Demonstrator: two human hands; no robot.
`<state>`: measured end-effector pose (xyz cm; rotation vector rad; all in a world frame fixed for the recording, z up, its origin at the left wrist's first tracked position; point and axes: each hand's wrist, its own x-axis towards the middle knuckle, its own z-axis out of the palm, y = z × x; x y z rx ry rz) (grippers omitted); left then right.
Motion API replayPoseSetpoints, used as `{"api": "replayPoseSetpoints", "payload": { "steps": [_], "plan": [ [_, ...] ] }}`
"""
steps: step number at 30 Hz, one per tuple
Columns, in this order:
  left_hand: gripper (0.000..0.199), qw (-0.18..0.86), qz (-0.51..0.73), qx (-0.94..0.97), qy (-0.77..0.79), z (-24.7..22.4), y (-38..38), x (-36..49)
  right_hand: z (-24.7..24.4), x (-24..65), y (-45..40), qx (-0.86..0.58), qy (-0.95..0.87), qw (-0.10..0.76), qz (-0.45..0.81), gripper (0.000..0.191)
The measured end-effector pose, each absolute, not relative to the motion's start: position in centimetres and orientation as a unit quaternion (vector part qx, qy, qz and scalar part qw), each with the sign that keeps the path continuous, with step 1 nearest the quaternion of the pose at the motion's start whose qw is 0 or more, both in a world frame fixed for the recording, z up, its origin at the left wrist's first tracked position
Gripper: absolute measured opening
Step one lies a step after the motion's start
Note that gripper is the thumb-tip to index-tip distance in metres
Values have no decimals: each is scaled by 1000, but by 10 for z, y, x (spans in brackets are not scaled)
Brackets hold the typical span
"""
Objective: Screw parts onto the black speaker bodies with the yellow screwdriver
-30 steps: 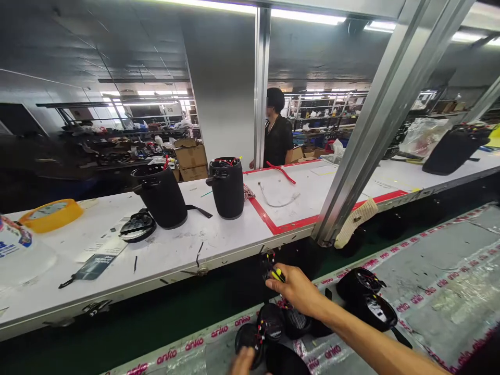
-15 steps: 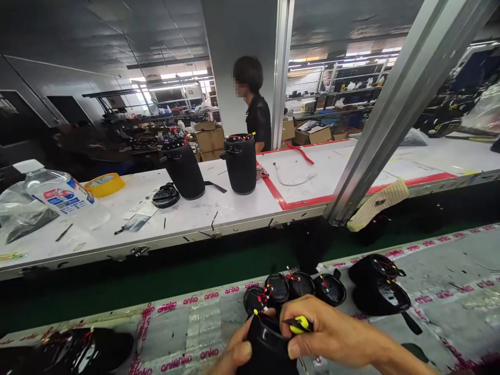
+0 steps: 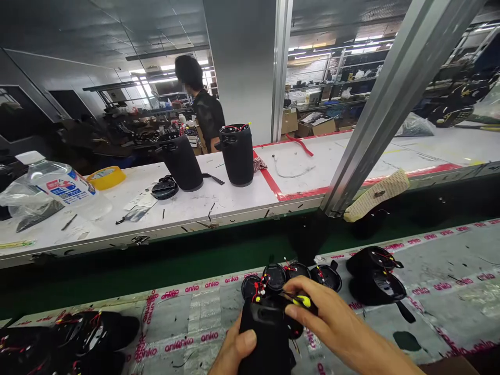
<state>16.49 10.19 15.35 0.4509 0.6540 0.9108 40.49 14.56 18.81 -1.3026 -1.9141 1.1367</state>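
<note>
My left hand (image 3: pixel 237 348) is wrapped round a black cylindrical speaker housing (image 3: pixel 265 333), which stands roughly upright with its rim at the top. Pinched in my right hand (image 3: pixel 326 310) is a small black-and-yellow hand tool (image 3: pixel 302 301); its exact kind is hard to make out. The tool's dark end points left, just above the housing's rim. Red wires with white and yellow connectors (image 3: pixel 259 291) show at the rim. Behind the hands stand several similar black round housings (image 3: pixel 274 276) with wires in their open tops.
Two more black housings (image 3: pixel 377 276) lie to the right, and others (image 3: pixel 91 333) at the lower left. A white bench (image 3: pixel 234 200) runs across, bearing two upright speakers (image 3: pixel 236 156), a water bottle (image 3: pixel 64 182) and yellow tape (image 3: pixel 106 177). A slanted metal post (image 3: pixel 367 114) rises at right. One person (image 3: pixel 207 112) is behind the bench.
My right hand has lifted slightly, and the tool has moved up from the housing's opening to above the rim. The housing stands more upright. The person behind has moved left.
</note>
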Motion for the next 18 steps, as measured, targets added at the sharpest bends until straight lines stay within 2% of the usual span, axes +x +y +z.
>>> {"api": "replayPoseSetpoints", "payload": {
  "steps": [2, 4, 10, 13, 18],
  "plan": [
    [64, 776, 454, 251, 359, 163, 98, 166, 187, 405, 132, -512, -749, 291, 303, 19],
    [66, 731, 466, 284, 411, 169, 93, 167, 184, 405, 121, -487, -788, 289, 241, 17],
    [70, 690, 458, 320, 460, 170, 86, 169, 181, 390, 109, -392, -890, 230, 34, 17],
    [73, 673, 457, 321, 485, 171, 84, 170, 180, 382, 110, -376, -904, 204, -4, 14],
    [77, 641, 442, 354, 519, 174, 83, 167, 180, 379, 111, -361, -918, 166, 10, 29]
  ]
}}
